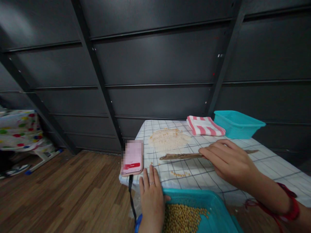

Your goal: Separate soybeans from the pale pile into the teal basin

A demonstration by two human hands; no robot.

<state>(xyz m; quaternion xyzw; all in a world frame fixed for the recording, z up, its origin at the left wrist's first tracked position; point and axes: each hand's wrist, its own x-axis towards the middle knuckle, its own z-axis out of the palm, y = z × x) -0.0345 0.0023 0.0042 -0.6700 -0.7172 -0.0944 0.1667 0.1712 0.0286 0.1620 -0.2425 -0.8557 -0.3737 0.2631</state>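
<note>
My right hand (228, 160) is closed around a thin, rough brown stick (181, 156), held low and level over the checked tablecloth (209, 176). My left hand (151, 191) has its fingers stretched out toward the cloth, with the thumb by the corner of a teal basin (191, 193). In that basin lies a heap of yellow-brown soybeans (182, 216). Several loose beans (178, 174) sit on the cloth between the stick and the basin. Beyond the stick spreads a pale, rice-like pile of grains (168, 139).
A pink phone (133, 157) lies at the table's left edge, a black cord (131, 191) hanging below it. At the back are a folded pink-striped towel (205, 125) and another teal basin (238, 124). A dark panelled wall (157, 64) stands behind; a dotted-cloth table (19, 129) is far left.
</note>
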